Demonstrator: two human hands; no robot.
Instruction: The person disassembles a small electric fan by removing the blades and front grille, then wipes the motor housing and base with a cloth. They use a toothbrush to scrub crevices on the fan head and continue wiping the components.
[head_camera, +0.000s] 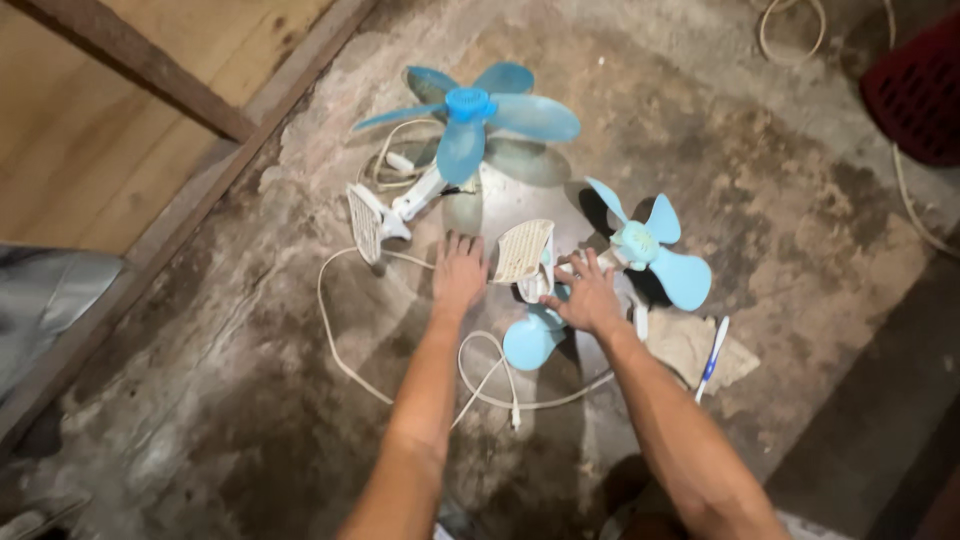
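While the head camera looks straight down at the stained concrete floor (250, 400), the nearer small clip fan (640, 250) lies there between both hands, its pale blue blades (685, 280) spread. It looks light, thin plastic throughout; I'd judge the blades flexible and easily snapped, so the white body or the ribbed clip pad (523, 250) is the sturdier place to hold. The right hand (588, 295) has its fingers (572, 272) loosely curled on the body just beside that pad. The left hand (459, 272) rests flat, fingers spread, on the floor near the white cord (335, 340). A second, larger blue fan (470, 115) lies beyond.
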